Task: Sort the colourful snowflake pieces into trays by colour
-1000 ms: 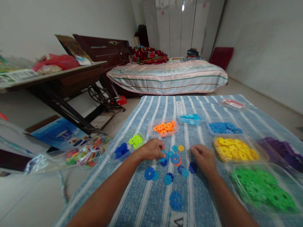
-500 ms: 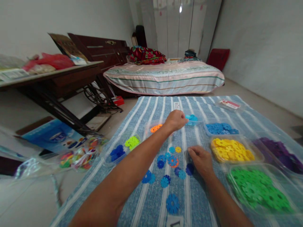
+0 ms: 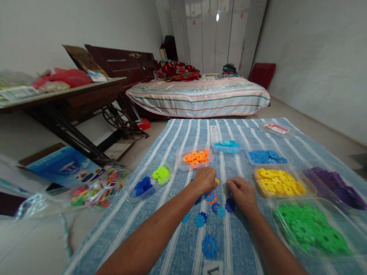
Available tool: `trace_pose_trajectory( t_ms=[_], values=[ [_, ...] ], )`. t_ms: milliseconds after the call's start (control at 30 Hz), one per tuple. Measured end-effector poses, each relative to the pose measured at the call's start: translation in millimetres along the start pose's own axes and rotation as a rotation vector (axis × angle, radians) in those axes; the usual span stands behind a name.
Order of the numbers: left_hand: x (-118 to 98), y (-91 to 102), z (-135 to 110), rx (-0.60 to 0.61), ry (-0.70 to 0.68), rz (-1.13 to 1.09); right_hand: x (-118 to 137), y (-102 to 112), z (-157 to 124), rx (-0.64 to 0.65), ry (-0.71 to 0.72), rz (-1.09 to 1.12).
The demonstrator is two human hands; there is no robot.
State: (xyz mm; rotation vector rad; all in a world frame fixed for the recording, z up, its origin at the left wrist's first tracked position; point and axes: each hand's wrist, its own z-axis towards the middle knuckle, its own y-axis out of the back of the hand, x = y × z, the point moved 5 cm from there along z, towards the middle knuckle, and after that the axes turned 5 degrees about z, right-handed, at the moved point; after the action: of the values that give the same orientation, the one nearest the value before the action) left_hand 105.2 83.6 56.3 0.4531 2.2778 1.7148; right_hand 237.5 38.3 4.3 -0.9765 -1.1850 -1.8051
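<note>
My left hand (image 3: pixel 205 179), fingers pinched, is over a loose group of notched plastic discs on the striped cloth. It covers part of the group, and whatever is in its fingertips is hidden. A yellow disc (image 3: pixel 217 181) shows at its fingertips, and an orange-and-blue disc (image 3: pixel 211 197) lies just below. To the right my right hand (image 3: pixel 243 194) rests on the cloth with its fingers curled in; I cannot see what they hold, if anything. Beside it lies a dark blue disc (image 3: pixel 229 205). Nearer me is a larger blue disc (image 3: pixel 210 246).
Clear tubs of discs surround the hands: orange (image 3: pixel 195 157), light blue (image 3: pixel 227 146), blue (image 3: pixel 267 156), yellow (image 3: pixel 280 181), purple (image 3: pixel 335 187), green (image 3: pixel 315 227). A divided tub at left holds dark blue discs (image 3: pixel 143 187) and lime discs (image 3: pixel 162 175). A bed (image 3: pixel 197 97) stands beyond.
My left hand has moved from the light blue tub back toward me, down to the loose discs. The orange tub is now uncovered. My right hand has stayed in place.
</note>
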Motion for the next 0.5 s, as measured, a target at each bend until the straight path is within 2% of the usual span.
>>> trace_pose_trajectory(
  t_ms=[133,300,400,500],
  values=[
    [-3.8,-3.1,2.3,-0.007,-0.001,-0.033,-0.7,-0.9,0.3,0.005,0.019,0.009],
    [2.8,-0.1,8.8,0.0,-0.012,-0.13,-2.3,-0.8,0.7,-0.003,0.003,0.028],
    [-1.3,12.2,17.3,-0.012,-0.019,-0.185,-4.6,-1.7,0.8,0.002,0.001,0.042],
    [-27.0,33.0,27.7,-0.034,-0.115,-0.426,-7.4,-1.8,0.9,-0.01,-0.008,0.062]
  ],
)
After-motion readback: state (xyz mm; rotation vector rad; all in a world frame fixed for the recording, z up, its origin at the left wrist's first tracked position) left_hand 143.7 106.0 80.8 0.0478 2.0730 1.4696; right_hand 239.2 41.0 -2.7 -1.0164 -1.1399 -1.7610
